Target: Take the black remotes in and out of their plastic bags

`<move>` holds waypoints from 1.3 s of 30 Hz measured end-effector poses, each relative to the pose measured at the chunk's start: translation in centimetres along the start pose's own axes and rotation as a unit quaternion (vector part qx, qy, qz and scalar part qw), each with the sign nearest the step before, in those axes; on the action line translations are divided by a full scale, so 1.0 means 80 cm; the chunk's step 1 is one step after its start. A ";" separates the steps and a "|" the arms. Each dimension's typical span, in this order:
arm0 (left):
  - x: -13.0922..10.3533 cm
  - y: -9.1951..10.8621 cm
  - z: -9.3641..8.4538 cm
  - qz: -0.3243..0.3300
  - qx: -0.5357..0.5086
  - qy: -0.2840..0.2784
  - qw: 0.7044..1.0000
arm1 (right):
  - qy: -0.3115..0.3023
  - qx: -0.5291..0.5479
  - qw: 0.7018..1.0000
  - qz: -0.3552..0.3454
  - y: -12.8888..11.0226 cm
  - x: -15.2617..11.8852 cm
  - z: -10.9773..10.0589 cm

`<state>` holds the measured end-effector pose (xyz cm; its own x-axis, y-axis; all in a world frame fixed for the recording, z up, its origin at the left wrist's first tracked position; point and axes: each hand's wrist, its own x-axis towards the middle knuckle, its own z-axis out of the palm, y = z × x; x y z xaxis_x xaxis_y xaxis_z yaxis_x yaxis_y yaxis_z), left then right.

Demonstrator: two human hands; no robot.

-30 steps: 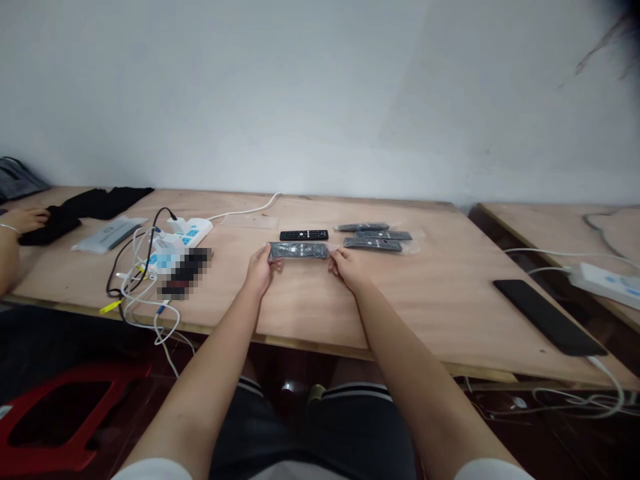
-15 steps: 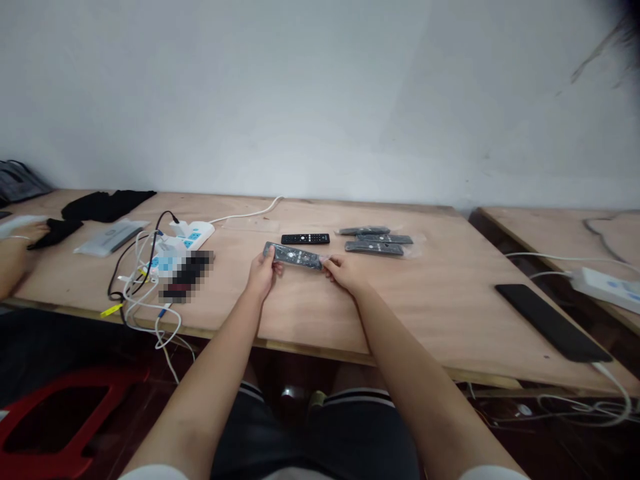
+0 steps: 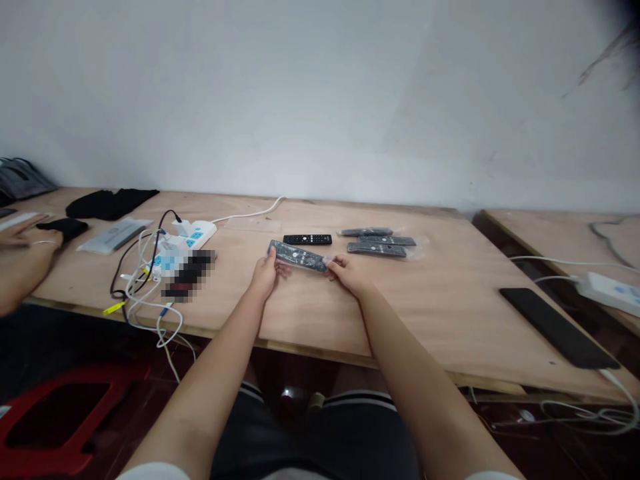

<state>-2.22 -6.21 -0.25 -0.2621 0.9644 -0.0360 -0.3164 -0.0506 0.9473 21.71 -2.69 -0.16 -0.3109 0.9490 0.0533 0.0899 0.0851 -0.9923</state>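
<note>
A dark remote control (image 3: 300, 257) in a clear plastic sleeve is held between my two hands, just above the wooden table. My left hand (image 3: 267, 270) grips its left end, thumb on top. At the other end, the fingers of my right hand (image 3: 345, 272) pinch the sleeve's right end. Behind it lies a bare black remote control (image 3: 307, 239), buttons up. To the right of that, three sleeved remotes rest in a loose group, the nearest sleeved remote (image 3: 376, 250) partly overlapping its neighbour's plastic.
A white power strip (image 3: 200, 230) with tangled cables (image 3: 133, 293) lies to the left. Beyond it are a flat plastic-wrapped packet (image 3: 114, 237), black cloth (image 3: 111, 203) and another person's hands (image 3: 37, 237). A black phone (image 3: 557, 327) with a cable lies at the table's right edge.
The sleeved remote stays in both my hands, its right end tipped slightly nearer me. At the far left, the other person's hands have come further into view over the dark cloth.
</note>
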 end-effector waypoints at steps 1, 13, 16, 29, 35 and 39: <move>0.000 0.001 0.000 -0.003 -0.008 0.005 1.000 | 0.001 0.008 1.000 0.000 0.000 0.000 0.000; 0.000 0.002 0.001 0.000 -0.073 0.080 0.994 | 0.038 0.010 0.999 -0.025 0.014 0.004 -0.008; 0.000 0.002 0.001 0.016 -0.084 0.098 0.992 | 0.040 0.033 0.998 -0.032 0.016 0.004 -0.009; 0.003 0.006 -0.003 0.011 -0.074 0.095 0.993 | 0.076 0.181 0.981 0.006 0.016 0.009 -0.016; -0.011 0.001 0.001 0.046 0.048 -0.001 0.998 | 0.107 0.215 0.971 -0.017 0.015 0.010 -0.016; -0.012 -0.001 -0.002 0.064 0.068 0.009 0.996 | 0.104 0.198 0.974 -0.021 0.014 0.009 -0.013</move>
<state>-2.06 -7.16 -0.33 -0.3097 0.9471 0.0837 -0.1525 -0.1364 0.9788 22.57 -1.62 -1.13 -0.1047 0.9917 0.0744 -0.3042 0.0393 -0.9518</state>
